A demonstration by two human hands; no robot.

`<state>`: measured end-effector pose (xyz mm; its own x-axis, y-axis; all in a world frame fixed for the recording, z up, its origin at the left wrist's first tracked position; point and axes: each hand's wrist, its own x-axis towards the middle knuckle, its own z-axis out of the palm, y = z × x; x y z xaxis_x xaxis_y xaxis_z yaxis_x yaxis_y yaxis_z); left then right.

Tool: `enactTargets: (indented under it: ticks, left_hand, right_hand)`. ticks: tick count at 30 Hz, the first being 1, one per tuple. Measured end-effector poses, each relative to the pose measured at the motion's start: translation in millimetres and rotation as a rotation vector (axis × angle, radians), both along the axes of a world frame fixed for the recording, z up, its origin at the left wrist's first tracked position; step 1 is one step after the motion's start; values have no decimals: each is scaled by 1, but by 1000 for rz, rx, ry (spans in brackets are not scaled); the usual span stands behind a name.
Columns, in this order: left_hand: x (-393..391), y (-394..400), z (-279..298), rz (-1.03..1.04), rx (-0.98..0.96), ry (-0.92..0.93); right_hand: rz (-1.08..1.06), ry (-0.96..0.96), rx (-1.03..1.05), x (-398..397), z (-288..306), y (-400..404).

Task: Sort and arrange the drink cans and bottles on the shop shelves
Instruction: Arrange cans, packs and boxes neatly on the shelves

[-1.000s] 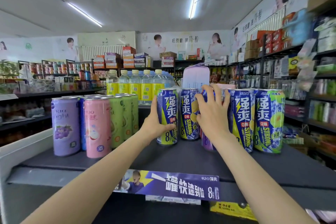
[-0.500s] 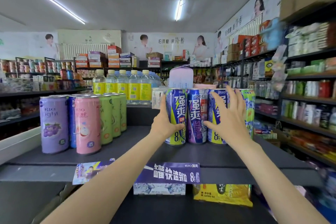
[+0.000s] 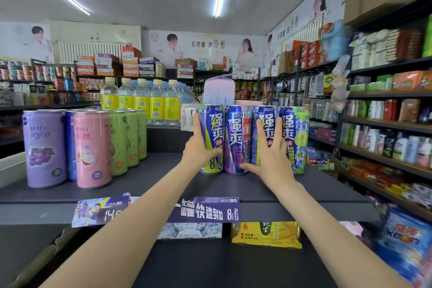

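Several tall blue RIO cans stand in a tight row on the dark top shelf [image 3: 163,184]. My left hand [image 3: 198,149] is wrapped around the leftmost blue-and-yellow can [image 3: 211,128]. My right hand [image 3: 268,156] lies flat with spread fingers against the front of the third can [image 3: 265,124], its thumb touching the base of the purple second can [image 3: 238,135]. A blue-and-green can [image 3: 297,138] closes the row on the right. Further left stands a group of pastel cans: a purple one [image 3: 44,147], a pink one [image 3: 92,147] and green ones [image 3: 126,140].
Yellow-labelled water bottles [image 3: 142,98] and a lilac carton [image 3: 218,91] stand behind the cans. A price strip [image 3: 205,209] hangs on the shelf's front edge, with packs below it. Stocked shelving [image 3: 385,124] runs along the right aisle.
The blue cans now stand close together in one tight row. My right hand has dropped lower and pressed flat on the third can. The view has shifted right.
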<state>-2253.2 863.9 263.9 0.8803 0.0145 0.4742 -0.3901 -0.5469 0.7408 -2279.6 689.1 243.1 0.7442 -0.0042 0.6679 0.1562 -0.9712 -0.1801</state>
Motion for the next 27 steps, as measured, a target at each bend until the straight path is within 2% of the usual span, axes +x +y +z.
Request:
enactTargets:
  ticks: [8, 12, 14, 16, 19, 21, 23, 27]
  left_hand:
    - [-2, 4, 3, -84, -14, 49]
    - [-9, -2, 3, 16, -47, 58]
    - [-19, -9, 3, 147, -20, -49]
    - [-32, -21, 4, 273, 122, -217]
    - [-44, -51, 3, 284, 194, -351]
    - [-45, -77, -2, 233, 177, -317]
    - [-44, -100, -9, 195, 198, -222]
    - [-37, -130, -26, 222, 314, -55]
  right_hand:
    - [-113, -25, -104, -2, -2, -1]
    - [-40, -80, -57, -13, 5, -14]
    - [-20, -194, 45, -20, 12, -31]
    - [-9, -287, 218, -20, 17, -54]
    - [114, -232, 533, -10, 20, -83]
    - [209, -114, 618, -2, 20, -95]
    - [270, -12, 613, 7, 14, -100]
    - [360, 41, 617, 20, 2, -104]
